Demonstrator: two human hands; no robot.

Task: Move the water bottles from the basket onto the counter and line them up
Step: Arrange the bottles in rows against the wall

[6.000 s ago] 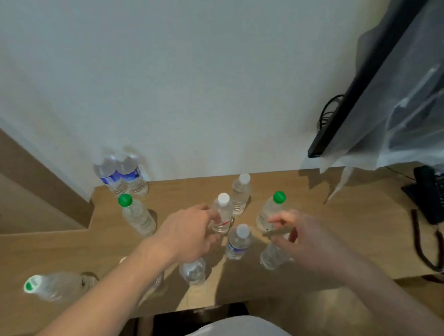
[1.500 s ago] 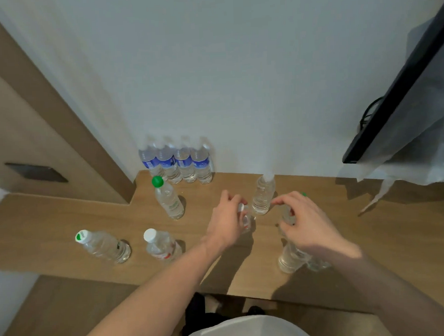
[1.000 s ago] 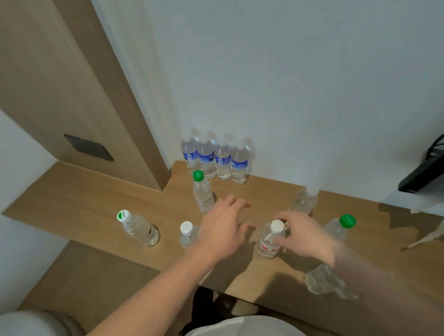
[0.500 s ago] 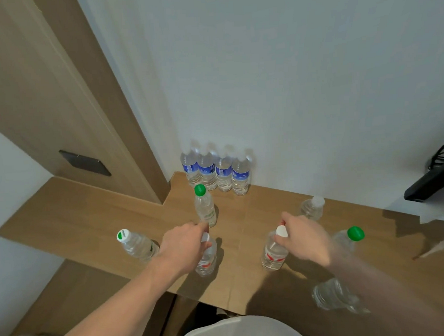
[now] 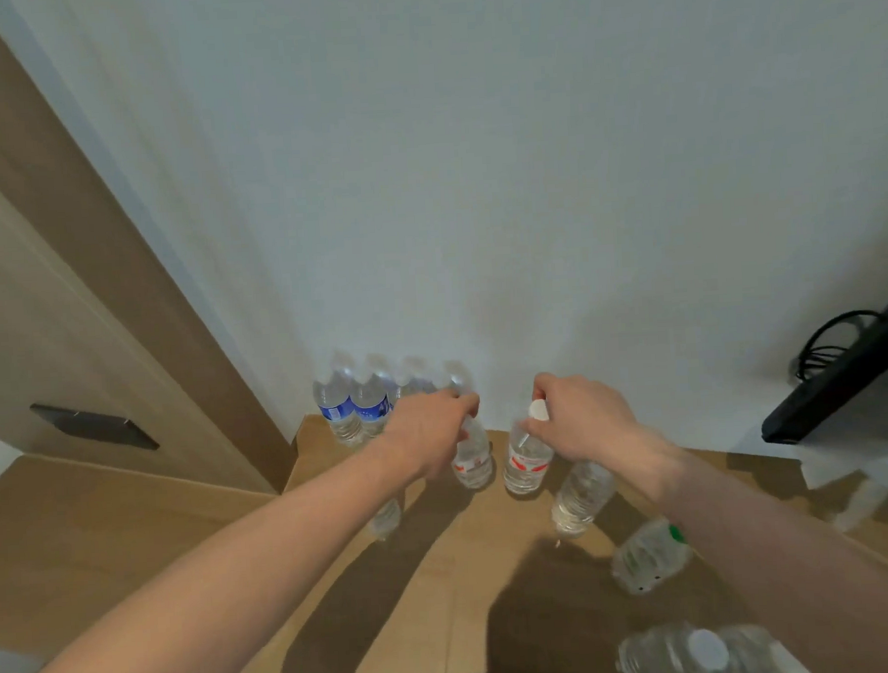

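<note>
Each of my hands holds a clear red-labelled water bottle by its neck. My left hand (image 5: 426, 432) grips the left red-labelled bottle (image 5: 471, 461), and my right hand (image 5: 580, 416) grips the right red-labelled bottle (image 5: 525, 458) below its white cap. Both bottles are upright near the wall, at the right end of a row of blue-labelled bottles (image 5: 356, 410) that stands against the wall on the wooden counter (image 5: 444, 583). No basket is in view.
More clear bottles stand on the counter: one (image 5: 581, 496) under my right wrist, a green-capped one (image 5: 649, 557), one (image 5: 705, 652) at the bottom edge, one (image 5: 384, 517) partly behind my left forearm. A wooden panel (image 5: 70, 304) rises left; a dark screen (image 5: 845, 382) hangs right.
Both hands have carried the two red-labelled bottles away from the counter's front towards the wall, up to the right end of the blue-labelled row. The camera has moved closer.
</note>
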